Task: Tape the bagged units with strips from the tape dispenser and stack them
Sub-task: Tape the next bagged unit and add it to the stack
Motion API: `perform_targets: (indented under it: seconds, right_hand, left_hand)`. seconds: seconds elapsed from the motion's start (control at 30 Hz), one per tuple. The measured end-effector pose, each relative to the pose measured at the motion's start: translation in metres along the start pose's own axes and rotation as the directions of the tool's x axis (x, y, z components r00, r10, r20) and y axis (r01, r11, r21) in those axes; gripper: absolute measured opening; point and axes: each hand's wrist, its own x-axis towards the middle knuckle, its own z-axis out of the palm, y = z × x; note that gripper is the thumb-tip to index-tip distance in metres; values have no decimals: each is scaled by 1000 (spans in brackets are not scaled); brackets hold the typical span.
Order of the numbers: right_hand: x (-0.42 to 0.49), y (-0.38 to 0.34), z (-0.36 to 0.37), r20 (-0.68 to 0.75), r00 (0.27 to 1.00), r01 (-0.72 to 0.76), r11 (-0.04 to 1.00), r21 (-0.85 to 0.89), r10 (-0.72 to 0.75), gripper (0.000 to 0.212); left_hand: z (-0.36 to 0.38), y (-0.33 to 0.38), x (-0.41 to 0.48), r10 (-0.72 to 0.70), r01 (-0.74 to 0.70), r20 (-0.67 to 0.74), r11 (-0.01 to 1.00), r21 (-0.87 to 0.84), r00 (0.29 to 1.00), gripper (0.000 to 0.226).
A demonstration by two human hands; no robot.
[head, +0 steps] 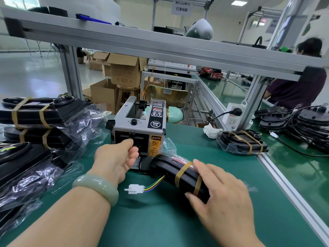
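Reaching to the outlet slot on the front of the automatic tape dispenser [138, 125], the left hand [115, 159] is seen with thumb and fingers curled together at the slot. Whether a strip of tape is pinched there cannot be told. A pale green bangle [96, 188] is worn on that wrist. The dispenser is set around the middle of the green workbench [142, 221], nearer its far edge.

Just right of the dispenser's front, a bagged unit [178, 172] is grasped by the right hand [224, 195]. It is a black, textured part in clear plastic, bound by two tan tape bands. The fingers are laid over its near end and the thumb is pressed against its side, so most of the unit projects beyond the grip toward the dispenser. Coloured wires ending in a white connector [132, 189] trail from it onto the mat between the two hands.

Toward the far left corner, a stack of taped units [35, 116] is seen. Along the left edge, a pile of bagged units [26, 172] lies in crumpled clear plastic. A single taped unit [242, 142] is placed by the right edge, near a white power strip [233, 113].
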Motion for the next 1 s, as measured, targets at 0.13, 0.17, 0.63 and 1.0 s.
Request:
perform_targets:
  seconds: [0.13,0.17,0.63,1.0]
  right_hand:
    - [0,-1,1,-2,1000,2,1000,-4,-2,84]
    - [0,0,1,-3,1000,3,1000,-5,-3,84]
    - [-1,-1,0,10,1000,-11,1000,-7,11,85]
    - [-2,-1,-1,24,1000,-10,1000,3,10,84]
  left_hand:
    - [4,-2,4,18,-17,-54,1000,23,998,10]
    - [4,-3,4,20,-18,-64,999,27,998,10]
    - [4,-4,-2,2,-4,-57,999,-32,998,17]
    - [4,-7,-1,85,-78,-129,995,62,988,18]
